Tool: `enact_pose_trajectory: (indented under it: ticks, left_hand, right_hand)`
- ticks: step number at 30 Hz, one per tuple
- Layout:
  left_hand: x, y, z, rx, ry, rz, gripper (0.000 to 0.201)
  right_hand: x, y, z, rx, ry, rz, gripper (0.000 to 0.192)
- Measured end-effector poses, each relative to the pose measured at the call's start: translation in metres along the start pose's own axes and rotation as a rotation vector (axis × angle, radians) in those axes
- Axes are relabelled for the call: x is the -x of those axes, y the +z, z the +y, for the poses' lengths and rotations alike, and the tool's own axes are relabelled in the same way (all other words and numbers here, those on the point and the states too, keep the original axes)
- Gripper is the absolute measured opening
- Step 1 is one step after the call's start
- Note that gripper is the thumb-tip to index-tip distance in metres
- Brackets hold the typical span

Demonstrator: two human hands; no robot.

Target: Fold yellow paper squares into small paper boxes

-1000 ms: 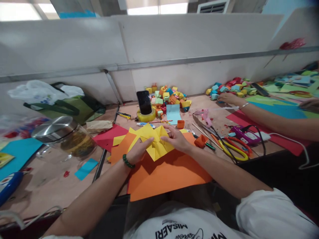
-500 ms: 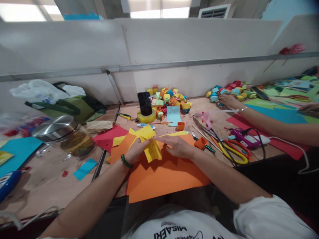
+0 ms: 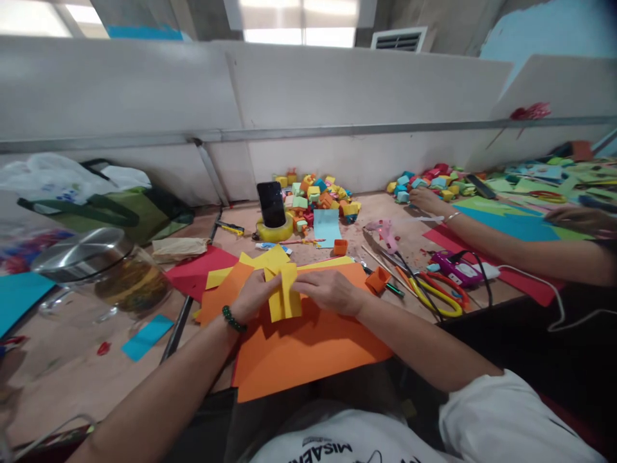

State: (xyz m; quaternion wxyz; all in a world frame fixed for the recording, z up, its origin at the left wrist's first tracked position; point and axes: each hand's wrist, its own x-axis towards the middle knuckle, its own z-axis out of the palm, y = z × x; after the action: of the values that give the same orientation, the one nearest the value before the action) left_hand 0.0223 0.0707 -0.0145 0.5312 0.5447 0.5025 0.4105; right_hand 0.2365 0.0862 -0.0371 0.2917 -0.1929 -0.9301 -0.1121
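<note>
Watching remotely, I see left fingers [image 3: 272, 283] pinching yellow paper [image 3: 289, 303]. Right fingers [image 3: 312, 281] touch its three o'clock edge; I can't tell their grip. Phone [image 3: 272, 204]: twelve o'clock.

I am seeing the yellow paper [image 3: 285, 297] narrowing from a broad, flared shape into a slim folded strip above the orange sheet [image 3: 308, 354]. My right hand [image 3: 330, 290] is leaving its pinch on the paper's far right part and is straightening its fingers at the right-hand edge. A co-worker's dark sleeve [image 3: 608, 254] is coming into view beyond the right end of the tabletop [image 3: 369, 207].
</note>
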Motion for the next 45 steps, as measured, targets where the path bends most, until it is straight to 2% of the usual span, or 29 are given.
enact_pose_trajectory:
  ticks: [2, 5, 7, 9, 11, 16, 20, 25, 27, 33, 38, 45]
  left_hand:
    - [-0.002, -0.001, -0.002, 0.030, 0.013, 0.014, 0.055]
    - [-0.003, 0.000, -0.004, 0.000, 0.039, 0.066, 0.055]
    - [-0.002, 0.001, -0.004, -0.042, 0.051, 0.081, 0.053]
    - [-0.001, 0.003, -0.003, -0.058, 0.056, 0.076, 0.051]
    - [0.001, 0.003, -0.003, -0.038, 0.054, 0.061, 0.049]
    - [0.002, -0.001, -0.002, 0.090, 0.026, 0.000, 0.045]
    - [0.002, -0.001, 0.000, 0.227, -0.016, 0.000, 0.046]
    - [0.004, 0.001, 0.006, 0.332, -0.072, 0.020, 0.047]
    - [0.004, 0.001, 0.007, 0.332, -0.069, 0.019, 0.046]
    - [0.006, 0.004, 0.010, 0.348, -0.047, -0.039, 0.044]
    - [0.008, 0.007, 0.009, 0.376, -0.091, -0.073, 0.044]
    - [0.008, 0.005, 0.007, 0.415, -0.086, -0.080, 0.050]
  right_hand:
    - [0.000, -0.001, 0.000, 0.036, 0.047, 0.111, 0.030]
    - [-0.003, -0.009, -0.005, 0.092, 0.031, 0.232, 0.041]
    - [-0.006, -0.015, -0.009, 0.116, -0.054, 0.171, 0.047]
    - [-0.007, -0.017, -0.011, 0.113, -0.108, 0.066, 0.038]
    - [-0.007, -0.016, -0.011, 0.103, -0.114, 0.012, 0.028]
    - [-0.003, -0.010, -0.003, 0.087, -0.060, -0.019, 0.031]
    - [-0.001, -0.010, 0.001, 0.006, 0.070, 0.069, 0.033]
    - [-0.003, -0.010, 0.007, -0.235, 0.137, 0.216, 0.027]
    - [-0.004, -0.010, 0.007, -0.260, 0.155, 0.249, 0.024]
    - [-0.002, -0.009, 0.007, -0.173, 0.111, 0.178, 0.027]
    - [0.001, -0.004, 0.008, -0.199, 0.127, 0.142, 0.030]
    - [0.002, -0.005, 0.009, -0.221, 0.175, 0.112, 0.016]
